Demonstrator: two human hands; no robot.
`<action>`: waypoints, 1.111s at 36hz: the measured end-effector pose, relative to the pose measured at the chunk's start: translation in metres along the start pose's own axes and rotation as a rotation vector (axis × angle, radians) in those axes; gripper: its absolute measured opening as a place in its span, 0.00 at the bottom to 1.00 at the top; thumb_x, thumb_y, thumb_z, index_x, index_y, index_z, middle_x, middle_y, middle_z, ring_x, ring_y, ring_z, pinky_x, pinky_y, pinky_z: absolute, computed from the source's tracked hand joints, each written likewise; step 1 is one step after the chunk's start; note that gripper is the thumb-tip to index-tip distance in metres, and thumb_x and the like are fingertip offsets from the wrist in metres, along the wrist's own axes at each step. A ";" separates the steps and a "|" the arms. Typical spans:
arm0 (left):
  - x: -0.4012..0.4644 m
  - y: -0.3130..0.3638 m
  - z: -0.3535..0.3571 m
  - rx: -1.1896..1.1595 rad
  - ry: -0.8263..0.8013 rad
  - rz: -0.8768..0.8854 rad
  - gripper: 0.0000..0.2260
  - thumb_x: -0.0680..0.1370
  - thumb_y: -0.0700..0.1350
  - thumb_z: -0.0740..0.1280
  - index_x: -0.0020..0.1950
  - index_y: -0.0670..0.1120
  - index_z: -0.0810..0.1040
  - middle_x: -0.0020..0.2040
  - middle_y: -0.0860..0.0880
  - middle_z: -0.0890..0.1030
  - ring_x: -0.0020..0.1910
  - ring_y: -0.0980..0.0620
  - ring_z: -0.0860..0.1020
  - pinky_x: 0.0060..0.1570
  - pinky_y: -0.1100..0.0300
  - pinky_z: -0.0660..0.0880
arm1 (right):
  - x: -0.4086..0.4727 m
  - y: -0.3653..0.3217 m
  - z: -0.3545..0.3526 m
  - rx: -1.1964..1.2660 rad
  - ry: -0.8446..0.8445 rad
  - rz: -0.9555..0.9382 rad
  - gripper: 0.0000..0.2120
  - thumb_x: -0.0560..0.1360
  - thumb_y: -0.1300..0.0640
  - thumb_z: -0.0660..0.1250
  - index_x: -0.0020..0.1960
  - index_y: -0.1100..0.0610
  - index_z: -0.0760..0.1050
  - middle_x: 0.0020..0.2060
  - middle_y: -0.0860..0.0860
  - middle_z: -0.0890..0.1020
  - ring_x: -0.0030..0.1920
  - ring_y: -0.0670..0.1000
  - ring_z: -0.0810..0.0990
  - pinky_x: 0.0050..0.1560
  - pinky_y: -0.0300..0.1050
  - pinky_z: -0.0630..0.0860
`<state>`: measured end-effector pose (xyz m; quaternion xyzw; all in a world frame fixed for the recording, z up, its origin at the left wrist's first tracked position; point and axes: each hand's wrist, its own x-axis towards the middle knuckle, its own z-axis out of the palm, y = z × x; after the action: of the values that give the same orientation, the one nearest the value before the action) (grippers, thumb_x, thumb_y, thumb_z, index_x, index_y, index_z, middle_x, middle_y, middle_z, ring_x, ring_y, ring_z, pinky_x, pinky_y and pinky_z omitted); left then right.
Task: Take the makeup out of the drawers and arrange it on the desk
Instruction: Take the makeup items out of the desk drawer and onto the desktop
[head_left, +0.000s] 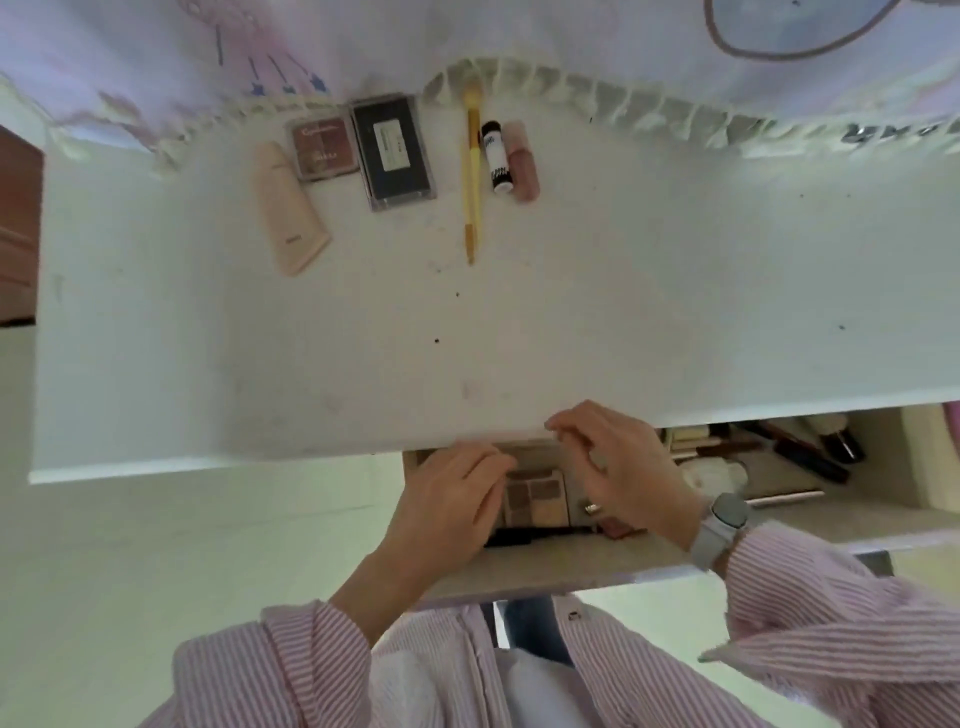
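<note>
1. 6 items are sitting on the desk (571, 312), at its far edge: beige tube (290, 208), blush compact (323, 148), dark palette (395, 150), yellow brush (471, 176), white stick (497, 158), pink gloss (523, 161).
2. Drawer (779, 514) is standing open, with brushes and tubes lying at its right end.
3. Both hands are working on an eyeshadow palette (537, 499) in the drawer: left hand (447, 499) is curling over its left side, right hand (623, 467) is curling over its right.
4. Looks partway done; the palette isn't out yet.
</note>
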<state>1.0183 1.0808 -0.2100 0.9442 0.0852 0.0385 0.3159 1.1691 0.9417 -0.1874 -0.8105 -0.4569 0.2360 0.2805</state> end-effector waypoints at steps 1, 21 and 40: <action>-0.010 0.000 0.006 -0.005 -0.103 -0.042 0.11 0.76 0.44 0.59 0.52 0.45 0.80 0.47 0.49 0.81 0.43 0.53 0.78 0.43 0.62 0.76 | -0.013 0.003 0.008 -0.027 -0.115 0.026 0.12 0.76 0.54 0.56 0.53 0.56 0.77 0.44 0.50 0.81 0.39 0.48 0.79 0.40 0.43 0.77; -0.030 -0.020 0.088 0.365 -0.565 -0.446 0.28 0.76 0.38 0.60 0.74 0.47 0.56 0.73 0.46 0.60 0.73 0.44 0.54 0.69 0.50 0.57 | -0.040 0.047 0.097 -0.317 -0.799 0.378 0.13 0.77 0.54 0.57 0.59 0.56 0.71 0.57 0.58 0.77 0.57 0.58 0.76 0.45 0.43 0.66; -0.035 -0.020 0.055 0.296 -0.530 -0.375 0.18 0.75 0.36 0.63 0.63 0.49 0.74 0.57 0.48 0.77 0.55 0.49 0.75 0.52 0.59 0.71 | -0.021 0.046 0.105 -0.560 -0.520 0.192 0.21 0.73 0.64 0.57 0.66 0.62 0.63 0.62 0.60 0.69 0.60 0.59 0.70 0.59 0.50 0.67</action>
<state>0.9881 1.0576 -0.2664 0.9249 0.1769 -0.2791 0.1882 1.1204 0.9288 -0.2927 -0.8079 -0.4814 0.3249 -0.0997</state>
